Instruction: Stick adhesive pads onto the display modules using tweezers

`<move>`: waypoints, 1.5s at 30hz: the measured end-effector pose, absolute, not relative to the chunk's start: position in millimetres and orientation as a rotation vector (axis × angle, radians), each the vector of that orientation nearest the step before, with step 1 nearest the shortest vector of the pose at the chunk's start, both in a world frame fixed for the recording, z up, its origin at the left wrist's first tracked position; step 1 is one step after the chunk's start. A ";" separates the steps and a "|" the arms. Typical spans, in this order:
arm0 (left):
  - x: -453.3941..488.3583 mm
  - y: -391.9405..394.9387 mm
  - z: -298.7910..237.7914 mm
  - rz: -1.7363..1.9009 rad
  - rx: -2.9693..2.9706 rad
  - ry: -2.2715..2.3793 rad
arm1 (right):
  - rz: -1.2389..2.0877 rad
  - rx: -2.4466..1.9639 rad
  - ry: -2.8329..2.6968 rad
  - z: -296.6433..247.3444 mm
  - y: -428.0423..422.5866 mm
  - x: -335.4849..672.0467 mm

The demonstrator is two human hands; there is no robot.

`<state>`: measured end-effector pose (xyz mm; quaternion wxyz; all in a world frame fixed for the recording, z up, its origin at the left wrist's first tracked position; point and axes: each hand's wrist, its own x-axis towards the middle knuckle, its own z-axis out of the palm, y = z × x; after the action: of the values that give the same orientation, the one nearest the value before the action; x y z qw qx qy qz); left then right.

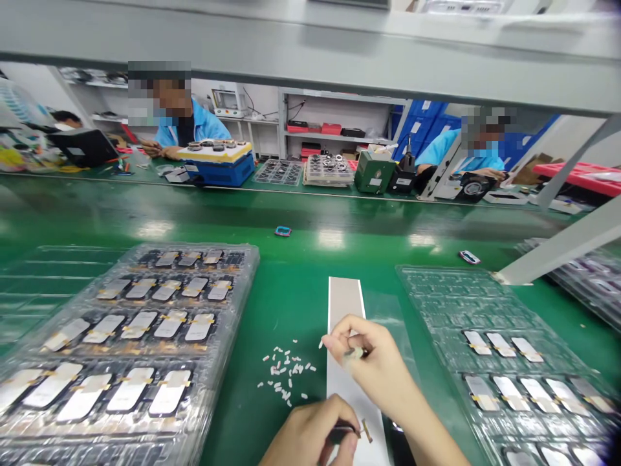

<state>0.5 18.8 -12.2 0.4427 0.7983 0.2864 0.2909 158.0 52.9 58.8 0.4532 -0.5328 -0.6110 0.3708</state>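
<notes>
My left hand [310,433], closed, grips a small dark display module [342,430] at the bottom centre. A gold-brown flex cable [366,432] sticks out from it over a long white strip [345,301]. Above and to the right, my right hand [373,356] is closed with thumb and forefinger pinching a small white piece [321,343]. Something pale greenish [356,353] shows between its fingers; its kind is unclear. Many small white bits [288,372] lie scattered on the green mat left of the strip.
A stack of clear trays [220,362] with rows of display modules stands left; another clear tray [436,310] with modules lies right. A white post [557,239] rises at right. Two small frame-like parts lie farther back. Two people in blue work across the bench.
</notes>
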 end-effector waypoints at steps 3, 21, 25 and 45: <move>0.1 17.9 -13.3 0.796 1.843 0.791 | 0.916 -1.330 -1.502 55.5 53.7 155.8; 0.4 12.5 -7.4 0.758 1.644 0.836 | 0.926 -1.445 -1.625 40.2 64.1 162.1; -1.0 13.4 -7.2 0.716 1.649 0.796 | 0.912 -1.506 -1.669 29.1 63.8 153.1; -1.1 6.6 10.5 0.919 1.093 0.804 | 1.537 -1.301 -1.209 41.1 20.9 167.5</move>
<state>-1.1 6.6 10.5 0.6828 0.4874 0.3585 0.4097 167.5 20.9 41.1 0.3859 -0.5110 -0.4749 0.6036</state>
